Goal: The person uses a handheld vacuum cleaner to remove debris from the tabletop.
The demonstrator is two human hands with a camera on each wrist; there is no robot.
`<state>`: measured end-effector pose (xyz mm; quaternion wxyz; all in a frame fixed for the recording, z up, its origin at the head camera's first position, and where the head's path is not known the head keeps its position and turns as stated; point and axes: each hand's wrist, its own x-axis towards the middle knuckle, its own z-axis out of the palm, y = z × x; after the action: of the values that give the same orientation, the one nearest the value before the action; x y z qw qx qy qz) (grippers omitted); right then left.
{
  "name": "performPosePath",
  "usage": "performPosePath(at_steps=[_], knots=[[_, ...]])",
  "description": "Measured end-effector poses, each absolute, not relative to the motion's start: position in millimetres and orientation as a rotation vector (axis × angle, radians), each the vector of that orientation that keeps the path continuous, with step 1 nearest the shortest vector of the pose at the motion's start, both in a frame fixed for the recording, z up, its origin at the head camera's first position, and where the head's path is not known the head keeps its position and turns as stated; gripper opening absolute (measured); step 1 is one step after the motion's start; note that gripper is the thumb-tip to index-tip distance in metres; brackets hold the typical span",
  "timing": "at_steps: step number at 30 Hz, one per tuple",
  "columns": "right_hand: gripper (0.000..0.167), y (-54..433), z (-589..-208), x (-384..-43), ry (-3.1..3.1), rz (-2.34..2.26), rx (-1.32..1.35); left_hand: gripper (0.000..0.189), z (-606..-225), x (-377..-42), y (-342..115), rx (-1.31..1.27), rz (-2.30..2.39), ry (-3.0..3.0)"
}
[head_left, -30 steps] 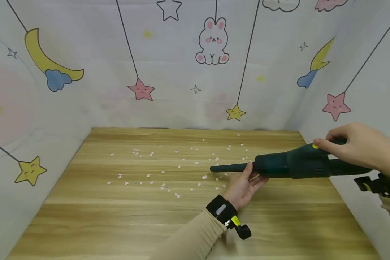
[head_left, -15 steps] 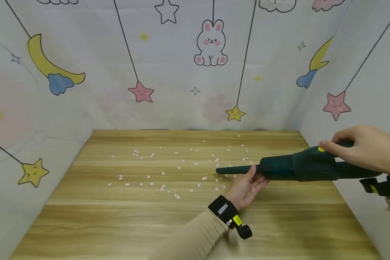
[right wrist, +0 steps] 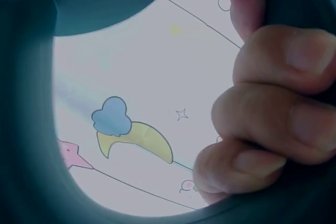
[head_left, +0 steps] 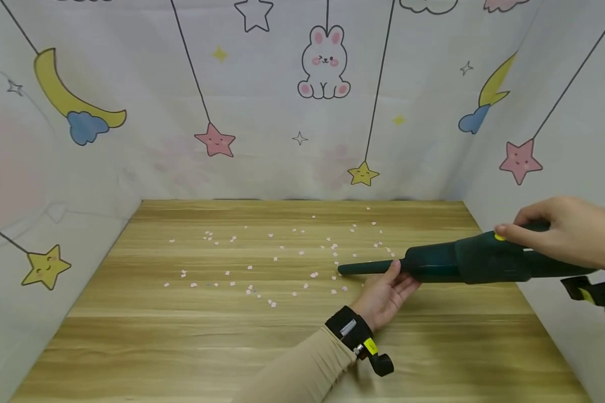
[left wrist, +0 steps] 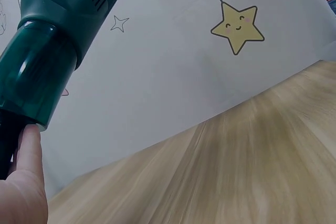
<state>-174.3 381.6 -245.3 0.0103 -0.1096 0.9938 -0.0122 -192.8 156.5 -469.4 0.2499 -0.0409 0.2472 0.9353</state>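
A dark green handheld vacuum cleaner (head_left: pixel 436 264) with a long thin nozzle (head_left: pixel 363 267) is held above the table's right half, its nozzle pointing left. My right hand (head_left: pixel 567 229) grips its rear handle, with the thumb by a yellow button (head_left: pixel 499 237). In the right wrist view, the curled fingers (right wrist: pixel 262 114) wrap the handle loop. My left hand (head_left: pixel 383 296) holds the nozzle's base between thumb and fingers, palm turned up. The left wrist view shows the left thumb (left wrist: pixel 30 153) against the nozzle below the see-through green dust cup (left wrist: pixel 37 72).
Many small white paper bits (head_left: pixel 249 288) lie scattered across the middle and back of the wooden table (head_left: pixel 181 347). A white cloth printed with stars, a moon and a rabbit (head_left: pixel 324 61) encloses the back and both sides.
Both hands and the vacuum cleaner have shifted slightly right, and the nozzle tip sits a little lower. The grips look the same, and the head view has moved slightly.
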Motion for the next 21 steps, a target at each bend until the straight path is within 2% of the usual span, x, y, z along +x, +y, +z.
performPosePath(at_steps=[10, 21], knots=[[0.044, 381.9, -237.3, -164.1, 3.174, -0.041, -0.267, 0.035, -465.7, -186.8, 163.8, -0.080, 2.541, 0.657], [0.041, 379.5, -237.7, -154.9, 3.305, -0.050, -0.332, 0.033, -469.2, -178.5, 174.6, -0.051, 2.549, 0.601]])
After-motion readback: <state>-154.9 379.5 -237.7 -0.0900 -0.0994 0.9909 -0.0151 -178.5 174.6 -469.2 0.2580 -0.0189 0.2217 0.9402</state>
